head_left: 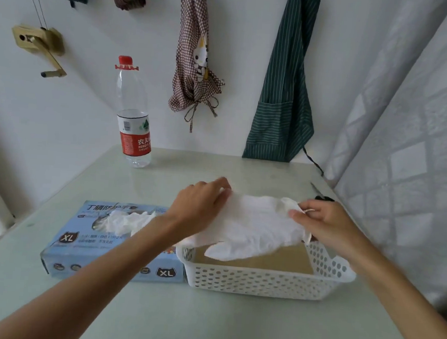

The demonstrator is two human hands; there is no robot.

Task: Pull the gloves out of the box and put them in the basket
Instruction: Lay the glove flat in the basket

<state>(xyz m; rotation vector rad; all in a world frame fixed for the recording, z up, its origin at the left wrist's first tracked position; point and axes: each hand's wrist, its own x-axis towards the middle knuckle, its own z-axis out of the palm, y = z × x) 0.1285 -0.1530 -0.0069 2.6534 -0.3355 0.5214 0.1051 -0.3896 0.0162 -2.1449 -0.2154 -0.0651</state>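
Crinkled white glove [255, 224] over perforated basket [262, 283]

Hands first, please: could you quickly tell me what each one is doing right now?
Left hand: holds one end of the white glove over the basket.
Right hand: pinches the glove's other end.

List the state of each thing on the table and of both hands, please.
Glove box: open on top, white gloves sticking out.
White glove: spread flat, held over the basket.
Basket: upright beside the box, brown bottom showing.
Water bottle: upright, capped, nearly empty.
Left hand: grips one glove end.
Right hand: pinches the other end.
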